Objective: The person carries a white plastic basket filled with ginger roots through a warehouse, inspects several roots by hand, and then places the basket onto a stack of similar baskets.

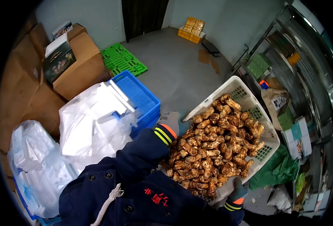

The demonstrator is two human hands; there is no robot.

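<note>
Left hand (pixel 170 121) grasps the rim of a white crate (pixel 271 150) at its left; right hand (pixel 237 191) grasps its lower right edge, thumb over the rim, other fingers mostly hidden. Crate sits right of the torso, heaped with brown mushrooms (pixel 215 147).

Obstacles: blue crates (pixel 145 92) just beyond the left hand; bagged white foam (pixel 85 132) against them; a 2nd clear bag (pixel 36 162) lower left. Cartons (pixel 85 60) line the left. Green sack (pixel 277 171) beside the crate, below metal shelving (pixel 304 81).

Surface: grey floor (pixel 166 75), bearing 1 green pallet (pixel 123 60) and 1 yellow crate (pixel 189 35). Room: pale walls (pixel 227 26), dark doorway (pixel 144 17).
</note>
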